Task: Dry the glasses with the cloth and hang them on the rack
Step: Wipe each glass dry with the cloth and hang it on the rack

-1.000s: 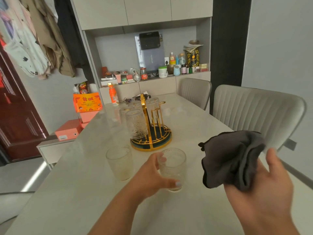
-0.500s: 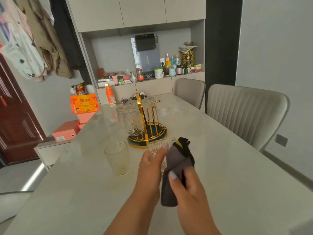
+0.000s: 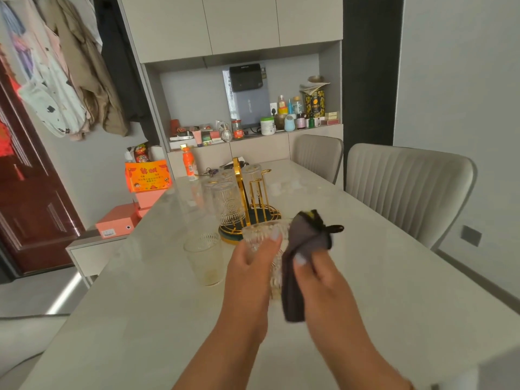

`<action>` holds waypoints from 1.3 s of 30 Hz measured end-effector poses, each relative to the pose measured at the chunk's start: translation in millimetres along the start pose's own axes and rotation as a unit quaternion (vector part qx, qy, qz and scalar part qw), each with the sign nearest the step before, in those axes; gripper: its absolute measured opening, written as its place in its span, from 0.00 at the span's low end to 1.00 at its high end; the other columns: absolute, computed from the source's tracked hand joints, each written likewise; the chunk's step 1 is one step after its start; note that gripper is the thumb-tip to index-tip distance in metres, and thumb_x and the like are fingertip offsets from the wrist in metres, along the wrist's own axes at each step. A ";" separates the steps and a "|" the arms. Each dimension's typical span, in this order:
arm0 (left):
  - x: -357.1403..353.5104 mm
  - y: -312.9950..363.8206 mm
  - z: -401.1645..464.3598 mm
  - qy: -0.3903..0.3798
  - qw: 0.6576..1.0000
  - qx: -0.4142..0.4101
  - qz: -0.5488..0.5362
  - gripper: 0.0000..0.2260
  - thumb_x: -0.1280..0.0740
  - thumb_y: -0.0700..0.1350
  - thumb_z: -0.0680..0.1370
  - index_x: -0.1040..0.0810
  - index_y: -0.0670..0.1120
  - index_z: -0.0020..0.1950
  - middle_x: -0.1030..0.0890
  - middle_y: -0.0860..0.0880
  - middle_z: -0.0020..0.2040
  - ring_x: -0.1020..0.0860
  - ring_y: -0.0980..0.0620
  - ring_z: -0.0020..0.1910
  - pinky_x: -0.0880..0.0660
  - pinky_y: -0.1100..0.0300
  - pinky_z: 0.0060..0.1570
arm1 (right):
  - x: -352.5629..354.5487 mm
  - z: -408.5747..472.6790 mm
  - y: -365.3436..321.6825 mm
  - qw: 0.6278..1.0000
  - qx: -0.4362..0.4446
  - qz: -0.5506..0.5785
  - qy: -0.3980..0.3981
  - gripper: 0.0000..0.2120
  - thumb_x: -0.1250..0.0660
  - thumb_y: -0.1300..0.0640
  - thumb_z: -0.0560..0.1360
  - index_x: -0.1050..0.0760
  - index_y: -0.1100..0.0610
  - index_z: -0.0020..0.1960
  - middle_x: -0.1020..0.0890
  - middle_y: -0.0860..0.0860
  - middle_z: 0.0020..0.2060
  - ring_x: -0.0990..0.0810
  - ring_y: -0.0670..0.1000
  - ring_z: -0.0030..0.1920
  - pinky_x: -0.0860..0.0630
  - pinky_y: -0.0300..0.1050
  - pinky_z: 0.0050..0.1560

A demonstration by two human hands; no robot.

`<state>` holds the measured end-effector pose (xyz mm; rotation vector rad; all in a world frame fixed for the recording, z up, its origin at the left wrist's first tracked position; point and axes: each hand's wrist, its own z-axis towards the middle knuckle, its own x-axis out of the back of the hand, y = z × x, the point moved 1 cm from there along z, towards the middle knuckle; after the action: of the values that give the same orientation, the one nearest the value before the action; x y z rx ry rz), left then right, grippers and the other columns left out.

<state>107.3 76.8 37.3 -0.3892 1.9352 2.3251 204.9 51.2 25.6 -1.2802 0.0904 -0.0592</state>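
While left hand (image 3: 247, 266) grips ribbed glass (image 3: 266, 240) to steady it, right hand (image 3: 315, 273) pinches dark cloth (image 3: 302, 249) against its side, wiping. Second glass (image 3: 204, 257) waits left of hands; rack (image 3: 254, 209) beyond, reachable.

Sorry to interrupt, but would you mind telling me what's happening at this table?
A person is drying a glass: the left hand grips it above the table while the right hand presses a dark cloth against it. Another glass stands on the table. The gold rack behind already holds several glasses.
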 end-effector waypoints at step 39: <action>2.5 21.2 -46.0 -0.170 0.976 0.037 -0.130 0.35 0.23 0.57 0.65 0.26 0.45 0.68 0.20 0.41 0.63 0.20 0.42 0.61 0.22 0.46 0.57 | 12.6 -13.6 -19.1 0.945 -0.074 0.311 -0.070 0.14 0.46 0.50 0.81 0.28 0.46 0.64 0.17 0.51 0.56 0.18 0.52 0.56 0.22 0.53 0.54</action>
<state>106.3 27.5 49.3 -0.2044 1.6897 1.9959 216.1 31.6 39.7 -1.3514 0.3791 0.5906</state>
